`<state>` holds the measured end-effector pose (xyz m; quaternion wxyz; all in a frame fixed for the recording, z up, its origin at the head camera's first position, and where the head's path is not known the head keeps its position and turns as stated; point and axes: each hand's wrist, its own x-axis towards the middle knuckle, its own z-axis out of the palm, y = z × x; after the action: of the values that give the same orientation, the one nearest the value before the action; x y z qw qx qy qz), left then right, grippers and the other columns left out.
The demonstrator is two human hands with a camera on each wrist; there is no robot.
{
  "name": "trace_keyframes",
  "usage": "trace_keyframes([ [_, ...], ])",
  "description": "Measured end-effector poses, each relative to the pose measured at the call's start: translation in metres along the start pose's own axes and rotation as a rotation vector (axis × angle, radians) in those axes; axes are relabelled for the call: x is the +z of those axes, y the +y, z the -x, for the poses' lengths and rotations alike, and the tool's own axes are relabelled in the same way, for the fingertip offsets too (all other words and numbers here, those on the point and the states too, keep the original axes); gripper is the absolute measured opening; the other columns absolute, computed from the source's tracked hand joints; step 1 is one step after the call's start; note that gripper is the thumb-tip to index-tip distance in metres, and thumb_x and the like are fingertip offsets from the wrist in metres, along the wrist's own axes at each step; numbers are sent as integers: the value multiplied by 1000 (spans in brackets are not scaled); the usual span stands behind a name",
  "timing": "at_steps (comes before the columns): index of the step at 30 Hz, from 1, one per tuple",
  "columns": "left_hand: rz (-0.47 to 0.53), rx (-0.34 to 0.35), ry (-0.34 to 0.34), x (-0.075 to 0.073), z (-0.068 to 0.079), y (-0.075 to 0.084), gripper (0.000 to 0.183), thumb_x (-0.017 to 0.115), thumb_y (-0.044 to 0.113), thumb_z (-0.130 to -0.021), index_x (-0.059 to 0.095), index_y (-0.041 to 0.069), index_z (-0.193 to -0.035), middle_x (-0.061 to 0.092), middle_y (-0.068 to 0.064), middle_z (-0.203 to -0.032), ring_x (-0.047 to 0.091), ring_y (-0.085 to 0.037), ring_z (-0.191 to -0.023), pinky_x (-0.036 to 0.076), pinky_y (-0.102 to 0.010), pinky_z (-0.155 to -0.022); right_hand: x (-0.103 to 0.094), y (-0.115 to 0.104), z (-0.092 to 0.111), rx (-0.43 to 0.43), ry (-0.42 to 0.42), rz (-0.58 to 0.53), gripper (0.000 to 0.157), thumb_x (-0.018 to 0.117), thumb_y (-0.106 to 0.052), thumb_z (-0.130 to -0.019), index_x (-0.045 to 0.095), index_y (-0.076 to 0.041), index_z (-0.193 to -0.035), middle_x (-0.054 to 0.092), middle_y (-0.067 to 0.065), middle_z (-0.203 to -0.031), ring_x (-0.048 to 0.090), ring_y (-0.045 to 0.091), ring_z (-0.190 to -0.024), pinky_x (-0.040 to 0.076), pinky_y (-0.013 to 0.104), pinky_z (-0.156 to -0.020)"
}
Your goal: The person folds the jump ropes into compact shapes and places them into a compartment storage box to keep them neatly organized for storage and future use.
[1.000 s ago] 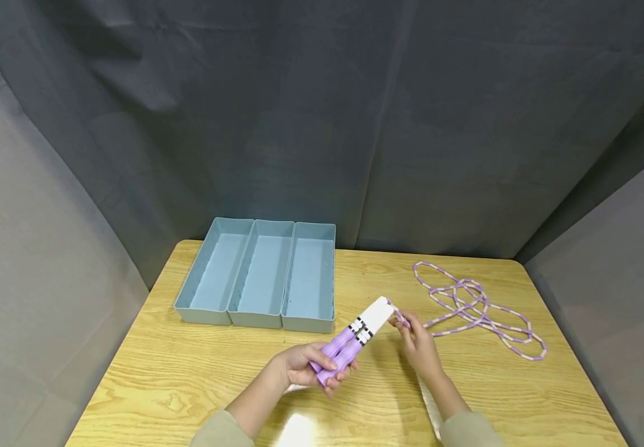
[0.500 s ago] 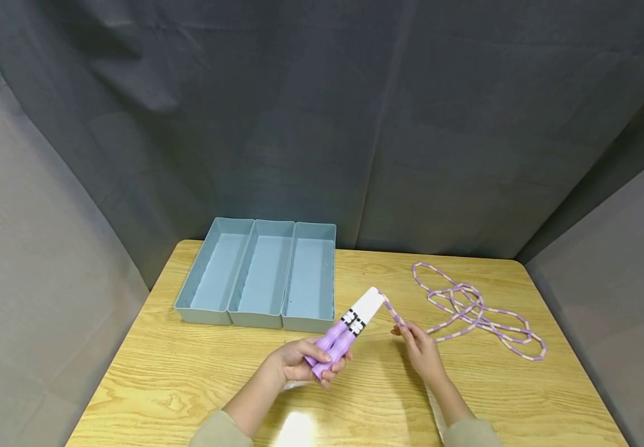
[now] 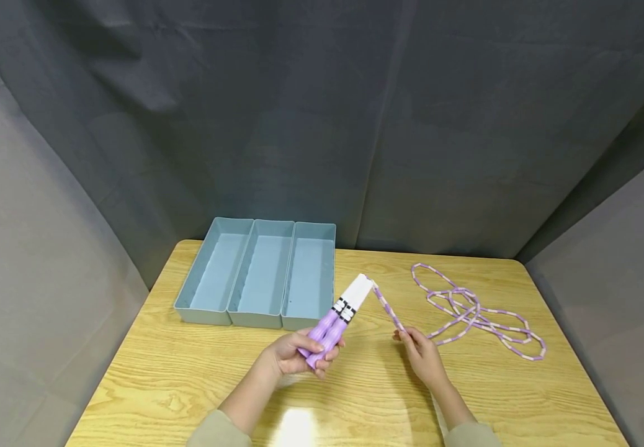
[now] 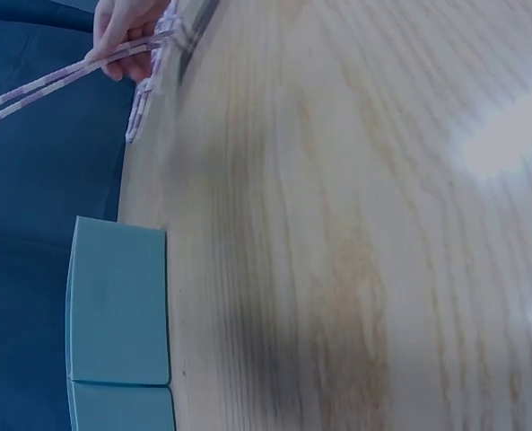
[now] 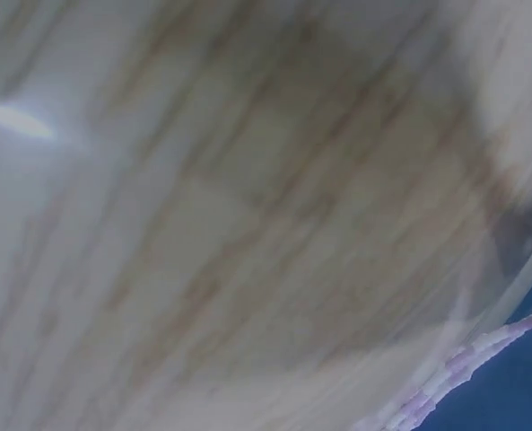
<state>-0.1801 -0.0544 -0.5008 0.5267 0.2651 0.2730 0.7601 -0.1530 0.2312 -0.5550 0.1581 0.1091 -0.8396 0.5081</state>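
Observation:
Two purple-and-white handles (image 3: 335, 319) of a jump rope lie side by side in my left hand (image 3: 294, 354), which grips their purple ends. Their white tips point up and away from me, toward the right. From the tips, the beaded cord (image 3: 387, 307) slopes down in two strands to my right hand (image 3: 424, 359), which pinches it with thumb and fingers. Beyond that hand, the rest of the purple-and-white cord (image 3: 469, 310) lies in loose loops on the table. In the left wrist view my right hand (image 4: 126, 36) shows pinching both strands. The right wrist view catches some beaded cord (image 5: 463, 364).
Three blue-grey trays (image 3: 255, 318) stand joined side by side at the table's back left, just beyond my left hand. A wooden table (image 3: 171, 379) lies under everything. Dark curtain (image 3: 299, 124) hangs behind it, with grey panels at both sides.
My left hand has moved left with the handles. The right hand has slid a little down and right along the cord, so a longer stretch spans between the hands. The loops shifted slightly.

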Motion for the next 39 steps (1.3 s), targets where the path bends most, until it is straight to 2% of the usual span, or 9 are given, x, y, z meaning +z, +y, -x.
trace_keyframes([
  [4, -10, 37, -13, 0, 1, 3, 32, 52, 8, -82, 46, 6, -113, 51, 2, -83, 49, -6, -65, 42, -17, -62, 0, -3, 0, -30, 3, -6, 14, 47, 7, -91, 62, 7, -88, 64, 15, -77, 64, 25, -73, 56, 30, -68],
  [6, -15, 45, -16, -1, 1, 4, 31, 51, 7, -82, 46, 7, -113, 51, 2, -83, 49, -7, -66, 43, -18, -62, 1, -5, 0, -53, 12, 0, 14, 48, 8, -90, 62, 6, -85, 61, 8, -72, 61, 14, -67, 55, 32, -62],
  [10, -21, 51, -2, -1, 2, 5, 31, 53, 8, -82, 47, 9, -113, 51, 2, -84, 50, -7, -68, 42, -19, -64, 0, -18, -2, -81, -3, 27, 16, 50, 9, -88, 61, 2, -80, 55, -3, -64, 50, 1, -58, 48, 22, -50],
  [15, -35, 73, 31, -2, 3, 8, 30, 55, 10, -82, 49, 10, -112, 51, 3, -85, 51, -6, -68, 42, -20, -65, -5, -38, -6, -95, -90, 7, 19, 48, 10, -89, 58, -2, -78, 49, 7, -55, 37, 1, -47, 33, 17, -38],
  [18, -44, 83, 45, -3, 3, 10, 31, 55, 10, -83, 49, 9, -112, 52, 2, -85, 51, -6, -69, 44, -20, -65, -9, -49, -7, -97, -129, 3, 18, 47, 10, -89, 58, 0, -79, 48, 12, -54, 34, 0, -47, 31, 16, -37],
  [22, -50, 91, 78, -3, 5, 11, 32, 56, 10, -82, 48, 7, -114, 54, 1, -87, 52, -7, -70, 45, -20, -66, -13, -62, -7, -105, -182, 22, 15, 49, 9, -89, 59, 2, -78, 47, 9, -54, 33, -2, -48, 31, 16, -37],
  [29, -44, 116, 135, -3, 7, 13, 31, 51, 4, -84, 48, 6, -115, 55, 0, -88, 53, -9, -71, 46, -22, -67, -21, -88, -7, -85, -314, 62, 17, 50, 3, -90, 60, -4, -79, 47, 1, -55, 31, -5, -47, 32, 16, -36],
  [36, -49, 117, 193, -5, 8, 13, 31, 44, -1, -85, 48, 4, -115, 54, -2, -88, 54, -10, -71, 47, -22, -67, -21, -75, -8, -69, -417, 120, 17, 48, -17, -96, 60, -14, -83, 37, -14, -56, 28, -4, -46, 30, 17, -37],
  [39, -60, 106, 236, -5, 8, 13, 32, 42, -4, -84, 46, 2, -116, 55, -2, -88, 54, -11, -70, 47, -23, -67, -22, -83, -10, -111, -448, 175, 18, 49, -18, -95, 61, -13, -82, 36, -16, -57, 27, -5, -46, 30, 16, -38],
])
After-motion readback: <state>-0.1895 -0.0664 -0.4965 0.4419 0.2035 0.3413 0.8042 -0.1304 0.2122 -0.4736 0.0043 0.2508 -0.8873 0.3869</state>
